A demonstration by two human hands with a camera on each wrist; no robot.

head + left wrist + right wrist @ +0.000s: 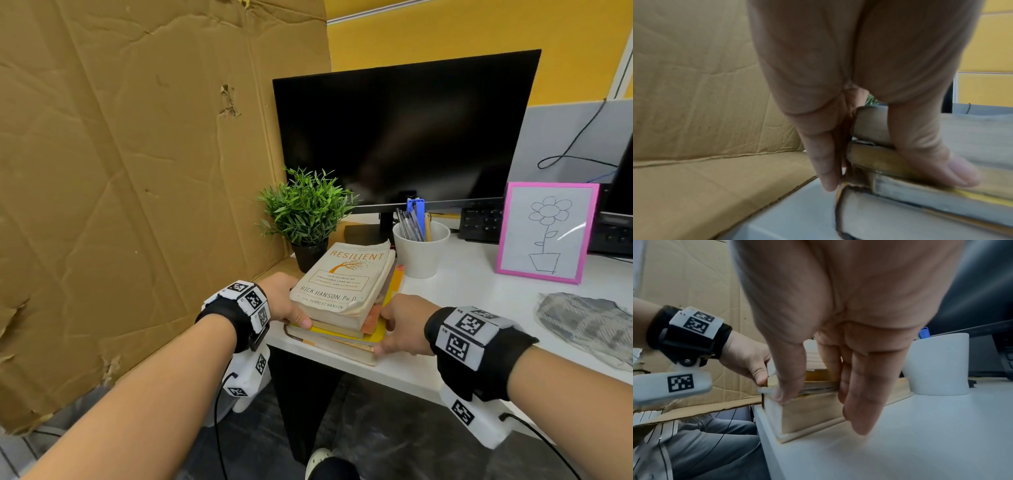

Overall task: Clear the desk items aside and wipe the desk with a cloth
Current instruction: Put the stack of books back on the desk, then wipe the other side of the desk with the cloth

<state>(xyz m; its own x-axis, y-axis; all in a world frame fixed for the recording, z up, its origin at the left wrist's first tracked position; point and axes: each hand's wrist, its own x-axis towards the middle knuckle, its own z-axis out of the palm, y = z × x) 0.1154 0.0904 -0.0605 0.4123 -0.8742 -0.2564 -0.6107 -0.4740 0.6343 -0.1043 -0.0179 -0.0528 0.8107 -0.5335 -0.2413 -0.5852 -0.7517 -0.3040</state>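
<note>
A stack of several books (342, 284), with a cream "Resilient" paperback on top, lies at the near left corner of the white desk (479, 301). My left hand (287, 301) grips the stack's left front corner: its fingers (824, 162) lie flat down the left side and the thumb crosses the front edge. My right hand (400, 325) holds the right front corner, thumb on the front and fingers (859, 394) down the right side of the stack (813, 410). A crumpled grey cloth (589, 322) lies on the desk at the far right, away from both hands.
A potted green plant (305, 205) stands right behind the books. A white cup of pens (421, 250) is beside them, a pink-framed flower drawing (548, 233) further right. A black monitor (404, 137) and keyboard (479, 221) are at the back. A cardboard sheet (137, 171) walls the left.
</note>
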